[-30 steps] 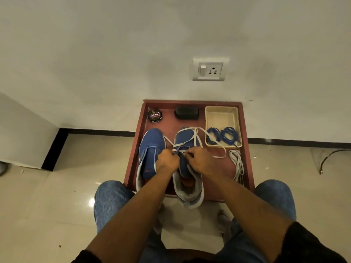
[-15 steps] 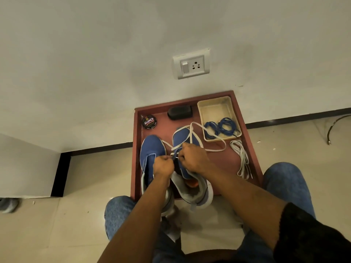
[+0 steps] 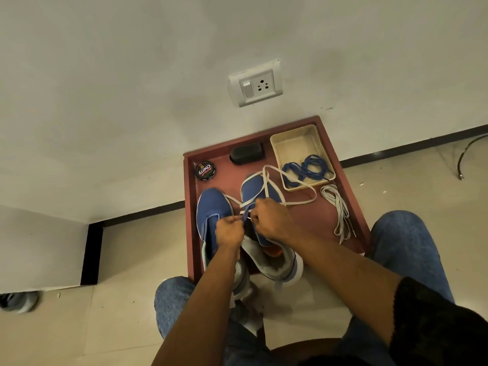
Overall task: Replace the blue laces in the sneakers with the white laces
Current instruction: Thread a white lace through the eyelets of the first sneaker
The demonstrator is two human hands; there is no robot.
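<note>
1. Both sneakers stand on a red tray [image 3: 351, 207] on the floor by the wall. The right sneaker [image 3: 257, 192] is being laced; the left sneaker [image 3: 211, 210] just beside it shows no lace at all.
2. The left hand [image 3: 228, 231] has its fingers curled tight on one run of the white lace [image 3: 287, 178] at the eyelets. The right hand [image 3: 272, 220] pinches the other run there. Which eyelet is being worked is hidden by the hands.
3. The lace's slack loops out over the toe, and one stretch runs across the corner of a cream box [image 3: 298, 143] that holds the blue laces [image 3: 306, 169].
4. A spare white lace [image 3: 339, 210] lies folded on the tray, right of the sneaker, untouched.
5. Judged stage: early lacing of the first shoe; the blue laces are already out.
6. Risks:
   - A hard pull could drag the slack over the box, snagging its rim or tipping out the blue laces.
   - Uneven pulls would leave one end short.
   - The crossed loop over the toe could tighten into a knot.
   - The flat lace may twist in the eyelets.
   - The sneaker's heel overhangs the tray edge; tugging toward the body could pull it off.
</note>
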